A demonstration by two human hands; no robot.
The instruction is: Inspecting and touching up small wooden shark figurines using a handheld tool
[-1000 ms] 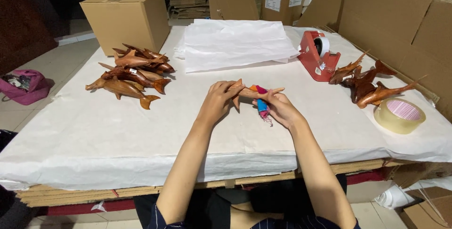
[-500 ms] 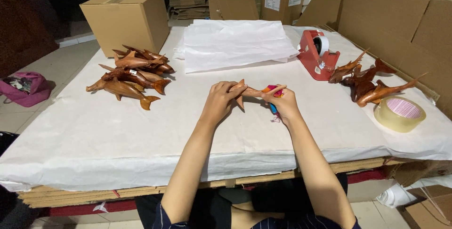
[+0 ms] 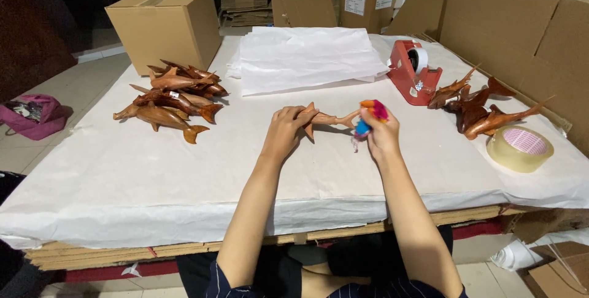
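A small carved wooden dolphin [image 3: 324,118] lies on the white paper sheet at the middle of the table. My left hand [image 3: 284,131] grips its front half. My right hand [image 3: 380,132] is at the tail end and holds a small colourful tool [image 3: 370,116] with blue, orange and pink parts, raised upright against the tail.
A pile of wooden dolphins [image 3: 172,99] lies at the left, another pile [image 3: 478,108] at the right. A stack of white paper [image 3: 304,56] lies behind, with a red tape dispenser [image 3: 412,72], a tape roll [image 3: 519,148], a cardboard box [image 3: 164,23] and cardboard walls [image 3: 521,22].
My right hand has moved right along the dolphin toward its tail and tilted the colourful tool from pointing down to upright. My left hand stays on the dolphin.
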